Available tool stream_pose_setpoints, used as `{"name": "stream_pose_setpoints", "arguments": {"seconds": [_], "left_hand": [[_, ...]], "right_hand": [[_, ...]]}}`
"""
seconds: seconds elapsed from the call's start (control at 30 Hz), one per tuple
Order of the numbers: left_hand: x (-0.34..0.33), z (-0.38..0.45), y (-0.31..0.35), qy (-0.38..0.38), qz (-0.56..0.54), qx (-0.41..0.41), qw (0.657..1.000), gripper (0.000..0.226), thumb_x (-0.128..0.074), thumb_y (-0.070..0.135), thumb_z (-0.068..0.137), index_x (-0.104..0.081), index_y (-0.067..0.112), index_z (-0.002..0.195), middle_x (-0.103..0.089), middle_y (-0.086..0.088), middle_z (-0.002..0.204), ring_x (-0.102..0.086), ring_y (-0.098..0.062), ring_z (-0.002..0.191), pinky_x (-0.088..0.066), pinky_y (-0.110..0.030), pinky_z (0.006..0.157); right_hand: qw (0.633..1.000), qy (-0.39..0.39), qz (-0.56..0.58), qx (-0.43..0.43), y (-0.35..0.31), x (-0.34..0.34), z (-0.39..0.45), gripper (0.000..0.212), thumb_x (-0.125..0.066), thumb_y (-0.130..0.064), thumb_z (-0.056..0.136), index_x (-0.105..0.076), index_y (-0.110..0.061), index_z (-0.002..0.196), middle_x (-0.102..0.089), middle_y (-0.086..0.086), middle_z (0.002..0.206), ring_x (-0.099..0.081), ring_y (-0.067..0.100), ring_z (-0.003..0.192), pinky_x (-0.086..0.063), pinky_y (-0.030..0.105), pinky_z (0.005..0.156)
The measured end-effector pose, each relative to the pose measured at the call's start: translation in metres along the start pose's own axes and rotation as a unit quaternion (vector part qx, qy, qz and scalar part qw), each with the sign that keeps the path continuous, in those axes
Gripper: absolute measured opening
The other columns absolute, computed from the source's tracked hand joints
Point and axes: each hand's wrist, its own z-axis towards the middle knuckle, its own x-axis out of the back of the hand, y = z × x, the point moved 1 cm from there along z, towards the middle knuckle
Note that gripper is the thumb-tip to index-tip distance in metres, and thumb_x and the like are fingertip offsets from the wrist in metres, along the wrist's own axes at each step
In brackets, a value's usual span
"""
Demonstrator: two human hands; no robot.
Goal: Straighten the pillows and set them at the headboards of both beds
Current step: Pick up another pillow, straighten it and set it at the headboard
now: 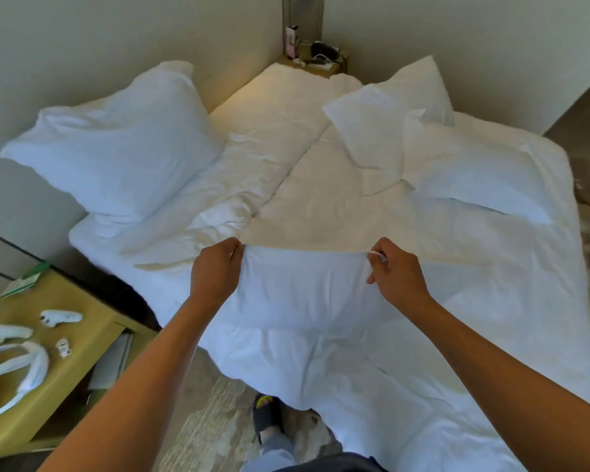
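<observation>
A white pillow (304, 287) is held by its far edge on the bed (491, 301); the left hand (215, 270) is pinched on one corner, the right hand (397, 275) on the other; two more pillows (116, 151) (389, 131) lie well beyond the grip; a desk (82, 321) stands left of it.

held pillow (307, 287): white, plump, 6 o'clock bed edge, top corners pinched up | left pillow (116, 151): white, puffed, leaning on headboard (133, 46), 10 o'clock | right pillow (389, 120): white, crumpled, tilted on duvet, 1 o'clock
</observation>
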Motion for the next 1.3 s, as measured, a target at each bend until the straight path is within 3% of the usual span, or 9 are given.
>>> {"name": "stream_pose_setpoints", "arguments": {"seconds": [0.1, 0.27, 0.37, 0.57, 0.7, 0.8, 0.87, 1.03, 1.3], "left_hand": [[-0.004, 0.011, -0.045, -0.042, 0.003, 0.034, 0.999, 0.031, -0.048, 0.027, 0.105, -0.069, 0.009, 0.091, -0.071, -0.01, 0.082, -0.066, -0.03, 0.076, -0.053, -0.039, 0.066], [-0.026, 0.02, -0.101, -0.118, -0.012, 0.088, 0.989, 0.027, -0.046, 0.03, 0.105, -0.068, 0.016, 0.103, -0.074, -0.007, 0.092, -0.072, -0.028, 0.076, -0.055, -0.04, 0.074], [-0.031, 0.032, -0.111, -0.125, -0.04, 0.082, 0.988, 0.027, -0.044, 0.034, 0.106, -0.066, 0.019, 0.101, -0.072, -0.004, 0.078, -0.071, -0.021, 0.068, -0.055, -0.04, 0.074], [-0.041, 0.051, -0.107, -0.158, -0.022, 0.039, 0.986, 0.026, -0.044, 0.032, 0.107, -0.062, 0.015, 0.101, -0.069, -0.008, 0.087, -0.071, -0.026, 0.08, -0.057, -0.045, 0.08], [-0.052, 0.054, -0.105, -0.204, 0.021, 0.063, 0.977, 0.022, -0.046, 0.023, 0.104, -0.062, 0.017, 0.118, -0.07, -0.009, 0.094, -0.067, -0.028, 0.083, -0.055, -0.039, 0.078], [-0.057, 0.063, -0.102, -0.229, 0.058, 0.07, 0.969, 0.03, -0.049, 0.021, 0.103, -0.064, 0.014, 0.128, -0.071, -0.012, 0.109, -0.064, -0.031, 0.102, -0.046, -0.034, 0.083], [-0.059, 0.072, -0.097, -0.232, 0.086, 0.066, 0.967, 0.03, -0.047, 0.022, 0.104, -0.07, 0.009, 0.119, -0.071, -0.013, 0.115, -0.062, -0.033, 0.112, -0.044, -0.034, 0.089], [-0.055, 0.09, -0.085, -0.208, 0.099, 0.078, 0.97, 0.038, -0.043, 0.023, 0.106, -0.068, 0.001, 0.089, -0.072, -0.014, 0.083, -0.068, -0.031, 0.084, -0.055, -0.045, 0.082], [-0.035, 0.126, -0.083, -0.172, 0.051, 0.073, 0.981, 0.034, -0.04, 0.018, 0.105, -0.064, 0.003, 0.086, -0.073, -0.013, 0.08, -0.069, -0.03, 0.079, -0.055, -0.041, 0.078]], "right_hand": [[0.999, -0.038, -0.029, 0.001, -0.017, -0.047, 0.013, 0.022, -0.054, -0.026, 0.107, -0.052, -0.027, 0.085, -0.072, -0.006, 0.069, -0.071, -0.001, 0.064, -0.048, 0.025, 0.059], [0.994, -0.057, -0.096, 0.001, -0.027, -0.1, 0.023, 0.018, -0.049, -0.027, 0.109, -0.056, -0.015, 0.098, -0.066, 0.006, 0.091, -0.068, 0.03, 0.082, -0.055, 0.042, 0.074], [0.991, -0.05, -0.12, -0.008, -0.029, -0.105, 0.031, 0.018, -0.046, -0.032, 0.11, -0.05, -0.017, 0.1, -0.065, 0.006, 0.087, -0.066, 0.032, 0.079, -0.055, 0.043, 0.074], [0.991, -0.082, -0.104, -0.009, -0.014, -0.099, 0.046, 0.026, -0.042, -0.04, 0.111, -0.043, -0.019, 0.094, -0.066, 0.002, 0.065, -0.068, 0.022, 0.061, -0.06, 0.046, 0.066], [0.991, -0.092, -0.099, 0.009, -0.002, -0.101, 0.06, 0.025, -0.058, -0.044, 0.103, -0.043, -0.026, 0.094, -0.059, -0.006, 0.072, -0.064, 0.026, 0.068, -0.053, 0.038, 0.062], [0.992, -0.097, -0.086, -0.001, 0.006, -0.106, 0.069, 0.025, -0.07, -0.044, 0.096, -0.057, -0.027, 0.109, -0.066, -0.006, 0.077, -0.065, 0.024, 0.074, -0.055, 0.035, 0.069], [0.992, -0.096, -0.076, -0.007, 0.013, -0.112, 0.073, 0.024, -0.072, -0.04, 0.096, -0.07, -0.023, 0.112, -0.074, 0.001, 0.089, -0.069, 0.024, 0.083, -0.054, 0.033, 0.075], [0.993, -0.081, -0.081, -0.001, 0.017, -0.121, 0.086, 0.017, -0.063, -0.022, 0.103, -0.077, -0.013, 0.102, -0.074, 0.009, 0.095, -0.07, 0.034, 0.089, -0.044, 0.031, 0.072], [0.992, -0.041, -0.116, 0.02, -0.028, -0.102, 0.124, 0.023, -0.059, -0.021, 0.105, -0.079, -0.011, 0.107, -0.079, 0.012, 0.101, -0.073, 0.034, 0.093, -0.057, 0.038, 0.079]]}}
